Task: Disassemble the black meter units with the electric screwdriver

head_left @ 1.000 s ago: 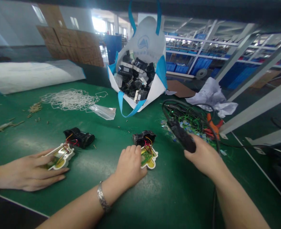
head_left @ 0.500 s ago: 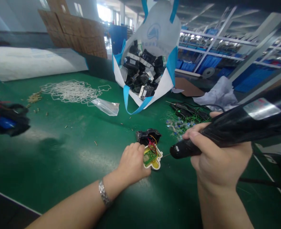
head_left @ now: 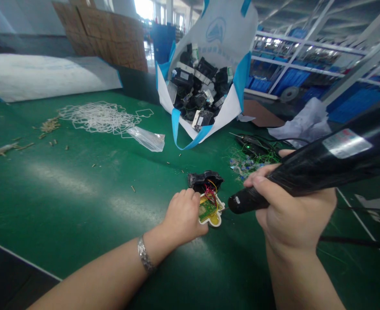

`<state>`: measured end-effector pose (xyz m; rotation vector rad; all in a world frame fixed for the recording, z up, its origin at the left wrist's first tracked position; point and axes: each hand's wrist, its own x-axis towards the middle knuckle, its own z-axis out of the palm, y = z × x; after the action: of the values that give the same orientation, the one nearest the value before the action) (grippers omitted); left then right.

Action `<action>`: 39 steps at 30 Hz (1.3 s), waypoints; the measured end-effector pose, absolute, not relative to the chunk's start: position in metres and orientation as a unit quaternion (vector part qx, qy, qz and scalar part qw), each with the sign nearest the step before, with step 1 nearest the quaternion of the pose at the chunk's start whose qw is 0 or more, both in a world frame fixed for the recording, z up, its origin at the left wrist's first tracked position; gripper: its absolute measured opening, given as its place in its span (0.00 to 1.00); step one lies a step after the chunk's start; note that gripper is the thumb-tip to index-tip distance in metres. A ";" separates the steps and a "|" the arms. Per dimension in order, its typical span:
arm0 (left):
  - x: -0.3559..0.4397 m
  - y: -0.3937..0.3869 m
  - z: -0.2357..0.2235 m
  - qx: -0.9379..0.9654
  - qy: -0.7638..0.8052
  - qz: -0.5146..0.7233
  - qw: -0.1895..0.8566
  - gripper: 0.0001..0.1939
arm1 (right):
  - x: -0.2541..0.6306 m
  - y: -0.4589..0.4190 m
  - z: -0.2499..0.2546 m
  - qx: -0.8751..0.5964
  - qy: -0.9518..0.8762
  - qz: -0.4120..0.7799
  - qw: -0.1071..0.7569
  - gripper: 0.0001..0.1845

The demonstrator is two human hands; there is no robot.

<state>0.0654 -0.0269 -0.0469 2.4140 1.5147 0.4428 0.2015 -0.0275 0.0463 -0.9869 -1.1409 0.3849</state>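
My left hand is closed around the left side of a white-rimmed housing with a green circuit board inside. Red and yellow wires run from the board to a black casing half lying just behind it on the table. My right hand grips a thick black electric screwdriver, held nearly level and pointing left. Its thin bit reaches the right edge of the housing; whether it touches a screw is too small to tell.
A white-and-blue bag full of black devices stands behind the green table's middle. White rings, a plastic pouch and small brass-coloured pieces lie left. Cut wire bits and a black tool lie right.
The screwdriver's tip has come closer to the housing's right edge. A dark object with a blue part has gone from the left side of the view. The view has shifted slightly.
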 end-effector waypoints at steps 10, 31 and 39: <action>0.064 -0.026 -0.045 0.824 0.524 0.166 0.138 0.18 | 0.201 -0.026 0.046 -0.442 -0.519 0.175 0.710 0.19; 0.061 -0.030 -0.040 0.823 0.499 0.200 0.185 0.22 | 0.211 -0.013 0.055 -0.414 -0.460 0.261 0.741 0.16; 0.061 -0.029 -0.039 0.822 0.505 0.189 0.182 0.22 | 0.213 -0.011 0.055 -0.419 -0.445 0.262 0.747 0.14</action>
<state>0.0614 -0.0288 -0.0388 2.3217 1.4255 0.5348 0.2132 -0.0108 0.0552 -0.9166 -0.9738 0.5728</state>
